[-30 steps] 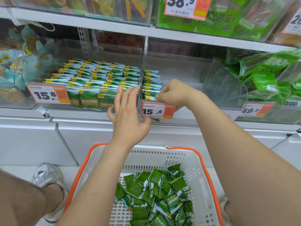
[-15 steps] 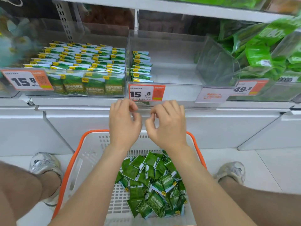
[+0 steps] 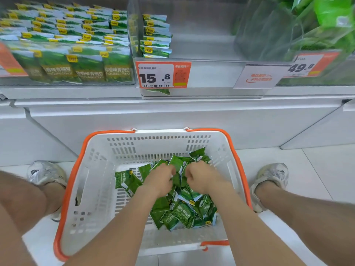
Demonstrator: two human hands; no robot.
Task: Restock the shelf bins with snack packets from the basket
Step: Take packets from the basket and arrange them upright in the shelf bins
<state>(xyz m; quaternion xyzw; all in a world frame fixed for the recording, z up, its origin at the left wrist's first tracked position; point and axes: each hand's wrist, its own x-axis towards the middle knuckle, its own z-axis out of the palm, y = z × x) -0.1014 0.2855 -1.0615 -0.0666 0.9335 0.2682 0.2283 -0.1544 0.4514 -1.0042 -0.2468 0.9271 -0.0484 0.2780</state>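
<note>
A white basket with an orange rim (image 3: 96, 189) stands on the floor between my feet and holds several green snack packets (image 3: 180, 214). Both hands are down inside it on the pile. My left hand (image 3: 160, 178) and my right hand (image 3: 201, 177) have their fingers curled into the packets, side by side, gripping packets at the top of the heap. Above, a clear shelf bin (image 3: 201, 45) with a 15.8 price tag (image 3: 163, 74) holds one short row of the same packets (image 3: 156, 35) along its left wall.
The bin to the left (image 3: 67, 45) is packed with rows of green pea packets. At the right a bin of larger green bags (image 3: 317, 31) carries a 49.8 tag. White cabinet fronts run below the shelf. My shoes (image 3: 46, 172) flank the basket on the tiled floor.
Both hands came down from the front of the 15.8 bin into the basket and closed on packets. The view tilted downward.
</note>
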